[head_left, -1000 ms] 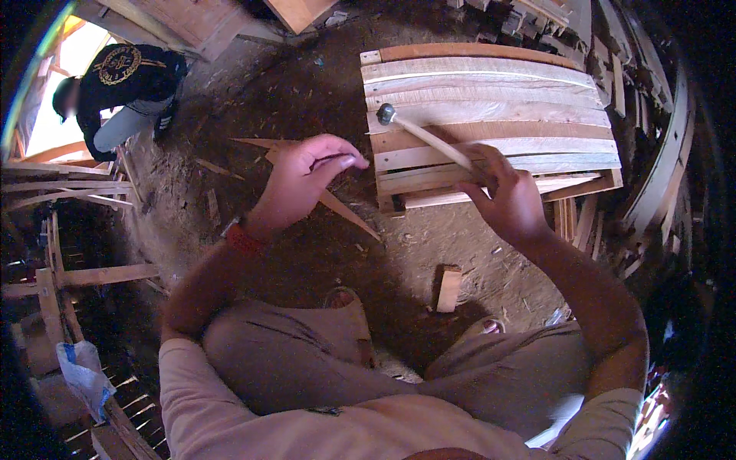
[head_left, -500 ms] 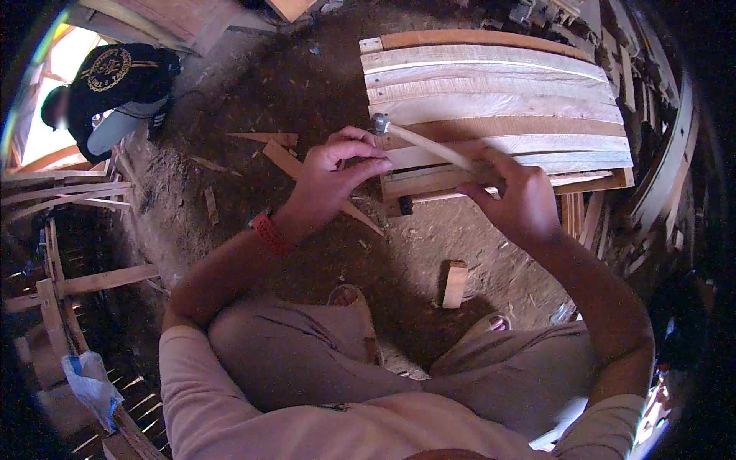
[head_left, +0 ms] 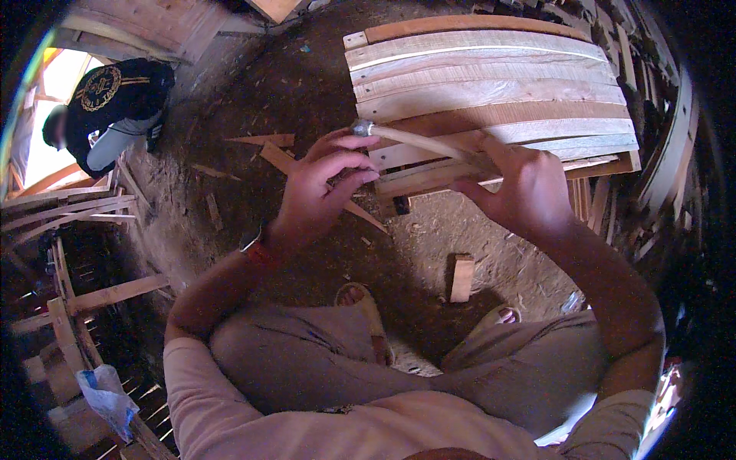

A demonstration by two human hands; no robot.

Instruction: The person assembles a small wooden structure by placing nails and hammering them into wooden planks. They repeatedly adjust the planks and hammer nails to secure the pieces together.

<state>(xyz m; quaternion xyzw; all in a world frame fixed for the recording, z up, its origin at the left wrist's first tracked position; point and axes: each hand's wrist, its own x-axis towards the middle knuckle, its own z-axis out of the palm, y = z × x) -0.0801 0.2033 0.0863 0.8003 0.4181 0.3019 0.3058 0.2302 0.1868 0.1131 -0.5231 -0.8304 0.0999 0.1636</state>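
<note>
My right hand (head_left: pixel 533 188) is closed around the wooden handle of a hammer (head_left: pixel 429 144), whose metal head points left. My left hand (head_left: pixel 326 180) is beside the near left corner of a slatted wooden panel (head_left: pixel 498 92), its fingers curled and the thumb close to them. Whatever those fingertips pinch, if anything, is too small to make out. The hammer head is right at the upper fingers of that hand; whether they touch is unclear. Pale and reddish-brown slats run side by side across the panel, with dark nail marks at their left ends.
A small wood block (head_left: pixel 461 277) stands on the dirt floor between my feet. Wood offcuts (head_left: pixel 277 157) lie left of the panel. Scrap boards (head_left: pixel 659 146) crowd the right side. Another person (head_left: pixel 119 111) bends over at the far left, near a wooden frame (head_left: pixel 115 293).
The hammer head has come lower and left, to the fingers of my left hand. The view has shifted slightly, and the panel sits a little higher in it.
</note>
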